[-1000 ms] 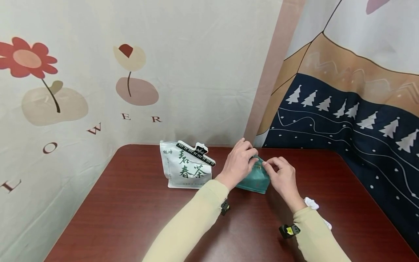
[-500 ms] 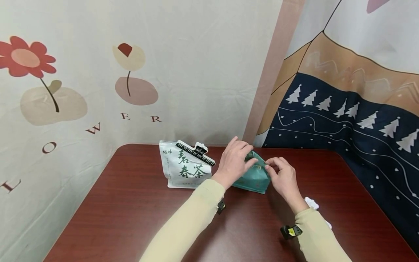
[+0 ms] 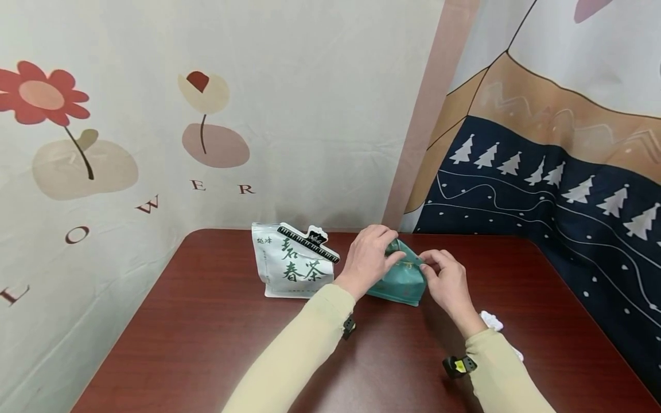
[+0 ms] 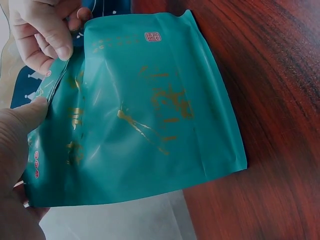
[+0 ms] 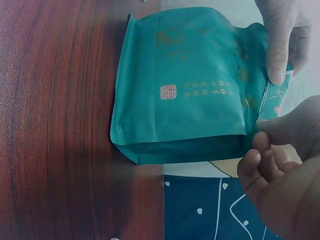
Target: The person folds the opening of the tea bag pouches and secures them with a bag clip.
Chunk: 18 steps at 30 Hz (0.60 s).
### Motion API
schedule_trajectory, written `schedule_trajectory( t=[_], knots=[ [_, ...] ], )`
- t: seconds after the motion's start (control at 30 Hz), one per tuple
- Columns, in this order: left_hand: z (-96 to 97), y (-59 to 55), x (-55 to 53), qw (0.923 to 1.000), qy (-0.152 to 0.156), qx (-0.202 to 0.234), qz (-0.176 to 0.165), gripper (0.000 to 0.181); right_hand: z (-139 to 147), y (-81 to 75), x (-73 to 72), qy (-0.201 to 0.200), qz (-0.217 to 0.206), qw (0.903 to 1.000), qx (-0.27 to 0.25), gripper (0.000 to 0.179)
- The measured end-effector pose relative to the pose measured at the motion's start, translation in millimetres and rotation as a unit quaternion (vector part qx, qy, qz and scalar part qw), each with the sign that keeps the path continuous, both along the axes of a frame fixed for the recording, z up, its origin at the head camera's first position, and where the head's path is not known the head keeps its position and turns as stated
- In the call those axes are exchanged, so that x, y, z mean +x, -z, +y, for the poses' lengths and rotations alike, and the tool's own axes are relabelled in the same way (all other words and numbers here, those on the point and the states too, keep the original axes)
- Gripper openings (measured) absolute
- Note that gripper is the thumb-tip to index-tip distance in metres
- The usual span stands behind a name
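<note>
A green pouch with gold print (image 3: 400, 284) stands on the table, its upper part folded over. My left hand (image 3: 365, 258) grips the left end of the fold, the thumb in front and the fingers behind. At the right end of the fold, my right hand (image 3: 448, 281) pinches the edge between thumb and fingertips. In the left wrist view, the left thumb (image 4: 30, 112) presses on the folded flap. The right wrist view shows the right hand (image 5: 290, 165) at the near corner of the top edge; the far fingers of the left hand are partly hidden.
To the left stands a white pouch with green characters (image 3: 291, 275), a black-and-white clip (image 3: 310, 243) across its top corner. A white object (image 3: 492, 320) lies partly hidden beneath the right sleeve. A patterned cloth (image 3: 320, 115) hangs behind the table (image 3: 206, 344).
My left hand has slid left along the pouch's top, uncovering more of it, and its raised fingers have come down slightly. My right hand has barely moved and keeps its pinch.
</note>
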<state>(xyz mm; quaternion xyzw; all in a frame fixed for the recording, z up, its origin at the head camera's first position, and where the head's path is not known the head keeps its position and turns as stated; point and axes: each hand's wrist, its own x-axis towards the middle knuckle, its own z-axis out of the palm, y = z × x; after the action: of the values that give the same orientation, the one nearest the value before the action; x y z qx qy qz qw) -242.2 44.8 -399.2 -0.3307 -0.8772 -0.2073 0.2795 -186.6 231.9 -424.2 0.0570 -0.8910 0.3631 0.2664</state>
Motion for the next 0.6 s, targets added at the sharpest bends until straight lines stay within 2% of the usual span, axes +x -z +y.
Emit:
schedule_trajectory(
  t=[0.27,0.6],
  knots=[
    [0.9,1.1,-0.5,1.0000,-0.004,-0.004,-0.004,0.037,1.6,0.1,-1.7,0.010,-0.013,0.9998,0.005,0.016],
    [-1.3,1.3,0.0,0.9998,-0.001,0.010,-0.018,0.037,9.0,-3.2,3.5,-0.018,-0.045,0.9988,-0.007,0.019]
  ],
)
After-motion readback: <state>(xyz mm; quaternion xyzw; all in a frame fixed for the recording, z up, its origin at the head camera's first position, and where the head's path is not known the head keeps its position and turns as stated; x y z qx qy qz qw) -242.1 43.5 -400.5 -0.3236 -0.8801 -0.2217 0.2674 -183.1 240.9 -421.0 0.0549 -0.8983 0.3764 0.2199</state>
